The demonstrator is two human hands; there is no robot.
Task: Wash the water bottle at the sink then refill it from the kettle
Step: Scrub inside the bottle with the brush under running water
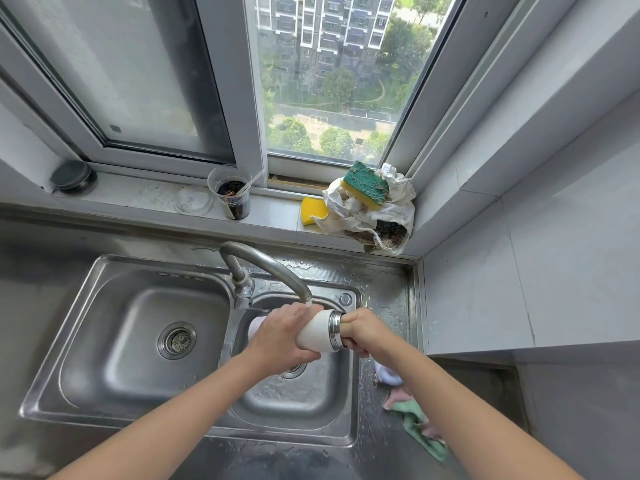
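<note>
Left hand [280,336], right hand [364,332], 1 bottle [317,332]

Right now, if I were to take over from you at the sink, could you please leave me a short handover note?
Left hand grips the water bottle by its white body, holding it sideways over the right basin, just below the faucet spout.
Right hand grips a green thing, perhaps a sponge, at the bottle's steel-ringed mouth.
Done: the wash is under way.
Left: finish scrubbing, rinse, then refill. The kettle is not in view.
</note>
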